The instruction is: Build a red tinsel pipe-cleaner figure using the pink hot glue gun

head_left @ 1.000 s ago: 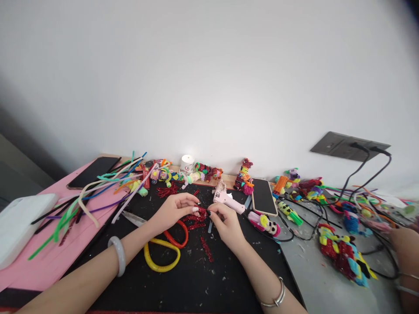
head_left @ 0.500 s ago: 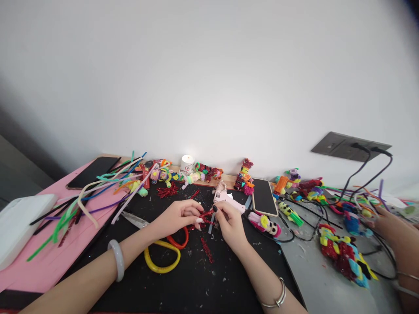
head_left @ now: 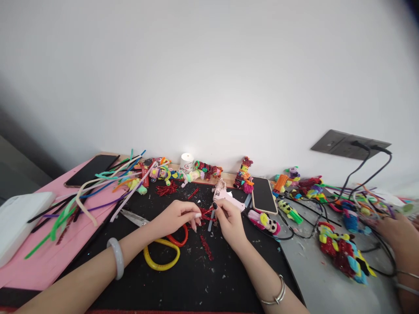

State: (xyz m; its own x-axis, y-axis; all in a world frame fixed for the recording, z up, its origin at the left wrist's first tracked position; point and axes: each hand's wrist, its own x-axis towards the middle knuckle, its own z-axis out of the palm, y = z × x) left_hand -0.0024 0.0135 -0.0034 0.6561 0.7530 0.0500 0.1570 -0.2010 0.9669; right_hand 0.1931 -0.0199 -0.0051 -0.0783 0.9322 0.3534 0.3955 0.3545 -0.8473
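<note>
Head view: both hands meet over a black work mat [head_left: 196, 279]. Left hand [head_left: 175, 216] and right hand [head_left: 229, 220] pinch a small red glittery pipe-cleaner piece [head_left: 205, 213] between them, fingertips closed on its two ends, piece held just above the mat at centre. Left wrist has a pale jade bangle [head_left: 115, 257], right wrist a silver bracelet [head_left: 276, 296].

Under the left hand lie scissors with yellow and orange loop handles [head_left: 163, 253], blades pointing left. A short red glittery strip [head_left: 207, 247] lies on the mat just below the hands. A pink hot-glue gun [head_left: 225, 198] lies just behind the right hand. Right of it a phone with a dark screen [head_left: 262, 195], face up. A bundle of loose multicoloured pipe cleaners [head_left: 98, 187] sprawls over a pink sheet [head_left: 49, 261] at left, near a second dark phone [head_left: 91, 170]. Small pipe-cleaner figures [head_left: 244, 174] line the wall edge.

Far right, another person's hand [head_left: 397, 235] rests among colourful pipe-cleaner figures [head_left: 343, 253] and black cables [head_left: 360, 172].
</note>
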